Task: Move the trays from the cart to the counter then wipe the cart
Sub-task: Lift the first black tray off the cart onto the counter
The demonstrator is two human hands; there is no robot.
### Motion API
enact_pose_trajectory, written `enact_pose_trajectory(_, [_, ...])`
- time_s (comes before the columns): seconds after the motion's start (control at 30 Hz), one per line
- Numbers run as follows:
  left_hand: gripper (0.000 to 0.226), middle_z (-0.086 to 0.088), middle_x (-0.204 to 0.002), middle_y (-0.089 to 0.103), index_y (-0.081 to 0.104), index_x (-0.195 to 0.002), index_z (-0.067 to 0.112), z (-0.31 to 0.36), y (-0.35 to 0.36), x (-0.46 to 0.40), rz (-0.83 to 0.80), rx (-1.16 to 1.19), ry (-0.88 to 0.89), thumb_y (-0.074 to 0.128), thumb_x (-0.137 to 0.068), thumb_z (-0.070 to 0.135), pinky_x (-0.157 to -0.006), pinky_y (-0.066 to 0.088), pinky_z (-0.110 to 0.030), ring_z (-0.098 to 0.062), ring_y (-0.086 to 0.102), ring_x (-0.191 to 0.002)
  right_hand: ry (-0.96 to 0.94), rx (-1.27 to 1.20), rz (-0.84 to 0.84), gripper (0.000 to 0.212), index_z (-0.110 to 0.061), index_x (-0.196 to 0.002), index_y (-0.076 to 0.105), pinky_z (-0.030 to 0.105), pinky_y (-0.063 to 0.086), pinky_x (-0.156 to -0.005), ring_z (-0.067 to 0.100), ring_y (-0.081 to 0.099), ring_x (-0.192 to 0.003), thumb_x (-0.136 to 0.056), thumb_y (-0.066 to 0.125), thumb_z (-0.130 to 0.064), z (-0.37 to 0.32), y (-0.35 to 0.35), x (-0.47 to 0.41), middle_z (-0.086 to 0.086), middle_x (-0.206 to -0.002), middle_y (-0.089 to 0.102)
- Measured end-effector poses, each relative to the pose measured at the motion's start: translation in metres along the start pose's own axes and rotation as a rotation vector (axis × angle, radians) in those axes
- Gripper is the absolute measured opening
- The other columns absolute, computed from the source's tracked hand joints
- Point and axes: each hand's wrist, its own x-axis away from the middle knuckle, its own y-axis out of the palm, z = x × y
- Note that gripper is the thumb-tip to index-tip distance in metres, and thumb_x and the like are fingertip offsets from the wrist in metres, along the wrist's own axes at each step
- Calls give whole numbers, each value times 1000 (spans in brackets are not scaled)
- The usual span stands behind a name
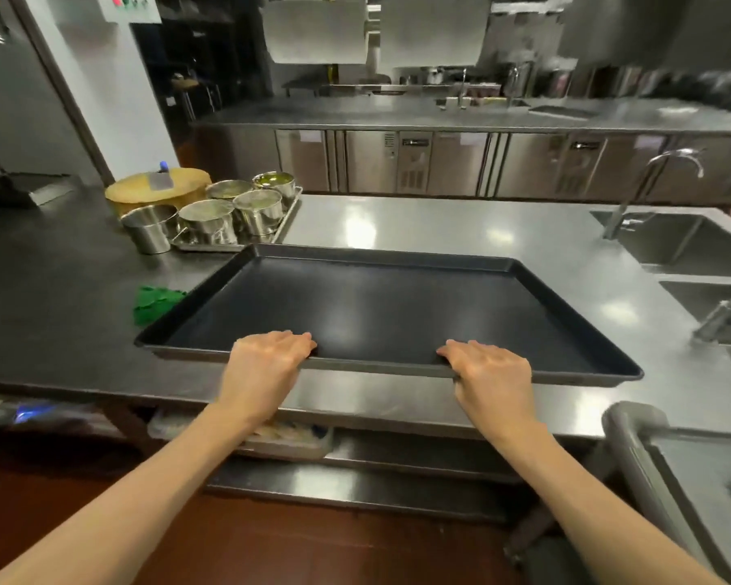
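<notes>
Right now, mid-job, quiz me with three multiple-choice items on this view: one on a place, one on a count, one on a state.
1. Where is the green cloth?
A. in the sink
B. on the counter, left of the black tray
C. on the cart

2. How many round metal tins stand by the chopping board?
A. two
B. five
C. nine

3. How is the black tray held?
A. both hands on its near rim
B. one hand only
C. untouched

Answers:
1 B: the cloth lies on the counter at the tray's left corner.
2 B: five tins show.
3 A: the left hand and right hand each keep a grip on the near rim.
</notes>
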Motion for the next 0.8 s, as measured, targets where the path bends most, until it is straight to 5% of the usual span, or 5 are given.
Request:
enact_pose_trajectory(0.3, [30,-9,-69,72,74,-82,10,-68,125,-58,-31,68,72,44,-80,9,-49,56,-34,-29,73,-67,69,55,0,35,-14,-76,75,28,49,-50,25,66,-54,-53,81,12,24,121,-57,2,-63,69])
enact_pose_trajectory(0.47, [28,-9,-74,75,75,-81,8,-90,186,-66,5,72,55,47,-82,4,-57,60,-39,-32,76,-75,103,34,-101,39,-12,-82,78,36,59,-62,28,71,-63,-52,86,12,36,189,-68,5,-78,76])
enact_pose_trajectory(0.57, [19,-11,-82,78,77,-85,4,-99,209,-66,-50,52,37,68,-73,-9,-67,62,-52,-39,74,-90,112,18,-156,37,-11,-82,79,40,62,-67,28,74,-67,-54,89,11,37,208,-72,6,-79,77])
enact_pose_trajectory(0.63, [33,-13,-85,78,77,-87,1,-104,223,-66,-131,45,13,79,-60,-18,-71,60,-57,-42,72,-97,114,38,-202,37,-12,-84,79,43,62,-70,28,76,-71,-55,93,5,37,219,-73,6,-82,78])
enact_pose_trajectory(0.8, [45,-12,-93,78,78,-89,3,-114,250,-62,-233,77,29,88,-50,-16,-72,60,-56,-43,71,-99,116,63,-274,39,-12,-93,81,48,63,-76,30,78,-87,-58,96,-6,40,247,-66,7,-97,80])
